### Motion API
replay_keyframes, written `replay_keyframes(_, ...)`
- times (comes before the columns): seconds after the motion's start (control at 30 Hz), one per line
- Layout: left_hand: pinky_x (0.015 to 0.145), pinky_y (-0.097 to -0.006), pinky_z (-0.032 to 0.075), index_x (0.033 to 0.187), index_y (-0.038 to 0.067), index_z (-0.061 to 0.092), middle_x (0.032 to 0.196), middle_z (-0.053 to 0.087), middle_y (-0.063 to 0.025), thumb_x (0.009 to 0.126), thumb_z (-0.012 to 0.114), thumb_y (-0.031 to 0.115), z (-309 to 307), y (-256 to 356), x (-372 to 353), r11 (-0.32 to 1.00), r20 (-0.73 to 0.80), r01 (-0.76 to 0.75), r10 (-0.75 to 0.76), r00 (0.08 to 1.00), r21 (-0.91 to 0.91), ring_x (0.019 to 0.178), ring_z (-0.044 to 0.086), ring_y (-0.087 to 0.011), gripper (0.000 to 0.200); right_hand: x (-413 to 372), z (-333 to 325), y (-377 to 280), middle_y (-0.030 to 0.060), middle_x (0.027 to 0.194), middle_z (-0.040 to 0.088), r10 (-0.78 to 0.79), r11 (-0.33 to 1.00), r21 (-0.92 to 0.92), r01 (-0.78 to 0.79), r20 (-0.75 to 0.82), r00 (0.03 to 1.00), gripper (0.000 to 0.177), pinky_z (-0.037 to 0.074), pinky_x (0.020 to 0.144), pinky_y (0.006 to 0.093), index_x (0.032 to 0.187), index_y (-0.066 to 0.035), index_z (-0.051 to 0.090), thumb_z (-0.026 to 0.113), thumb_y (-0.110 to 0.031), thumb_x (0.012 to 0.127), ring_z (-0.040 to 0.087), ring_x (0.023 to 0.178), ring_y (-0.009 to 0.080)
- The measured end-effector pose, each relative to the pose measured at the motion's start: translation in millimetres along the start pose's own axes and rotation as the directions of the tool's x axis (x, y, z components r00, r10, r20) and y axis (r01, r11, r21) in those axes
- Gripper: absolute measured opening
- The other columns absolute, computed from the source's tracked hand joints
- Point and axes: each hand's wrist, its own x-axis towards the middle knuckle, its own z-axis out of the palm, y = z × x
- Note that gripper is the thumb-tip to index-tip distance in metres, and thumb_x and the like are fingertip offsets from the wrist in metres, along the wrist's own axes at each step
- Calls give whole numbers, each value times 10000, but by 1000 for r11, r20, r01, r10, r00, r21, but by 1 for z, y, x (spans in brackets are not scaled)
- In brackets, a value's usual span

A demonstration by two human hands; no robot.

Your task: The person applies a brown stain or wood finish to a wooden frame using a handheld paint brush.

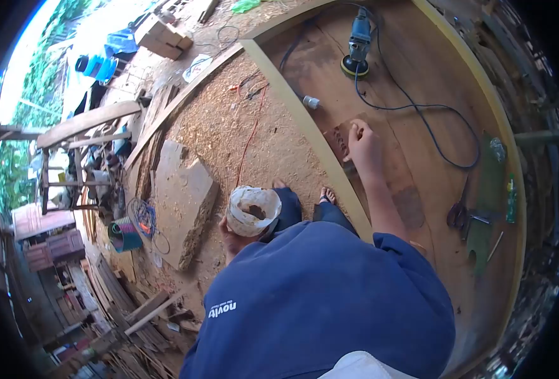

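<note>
My left hand is closed round the side of a white, stained plastic tub. The tub is held low by my legs, its mouth facing up, with something brownish inside. Over the large wooden panel, near its raised yellowish edge strip, is my right hand, its fingers pinched together. What they grip is too small to make out. Beside those fingers lies a brown patch with dark marks, perhaps a thin sheet or wet filler.
A blue power sander rests on the panel, its dark cord looping right. Scissors and a green strip lie at the right. Wood shavings cover the floor. A broken board, wooden frame and timber are at left.
</note>
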Motion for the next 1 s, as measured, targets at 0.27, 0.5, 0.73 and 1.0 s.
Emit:
replay_keyframes(0.27, 996, -576, 370, 1453, 188, 352, 1461, 376, -110, 782, 518, 629, 57, 98, 158, 938, 29, 252, -266, 964, 236, 1300, 404, -330, 820, 25, 71, -27, 56, 920, 644, 304, 669, 739, -75, -180, 935, 239, 570, 606, 245, 1153, -24, 606, 463, -157, 1017, 654, 713, 119)
replay_keyframes(0.5, 1027, -590, 351, 1458, 154, 336, 1466, 361, -123, 788, 488, 650, 76, 231, 293, 918, 114, 280, -321, 940, 281, 1322, 377, -348, 847, 106, 134, -96, 55, 909, 630, 72, 958, 287, 23, -315, 946, 240, 525, 608, 217, 1188, -37, 606, 476, -129, 1009, 604, 685, 100)
replay_keyframes(0.73, 1051, -610, 325, 1478, 129, 295, 1482, 320, -157, 775, 543, 600, 73, 389, 379, 921, 35, 150, -174, 984, 360, 1352, 326, -367, 882, 182, 188, -133, 67, 948, 670, 283, 867, 432, -248, -18, 959, 274, 519, 701, 277, 1225, -24, 610, 499, -94, 984, 654, 807, 131)
replay_keyframes(1.0, 1034, -619, 320, 1454, 177, 345, 1458, 359, -147, 768, 592, 539, 50, 454, 394, 977, -72, -76, 92, 993, 199, 1342, 330, -392, 815, 253, 87, -124, 147, 1039, 664, 302, 941, 303, -151, -551, 778, 256, 567, 765, 283, 1151, 38, 603, 472, -126, 1005, 669, 855, 175)
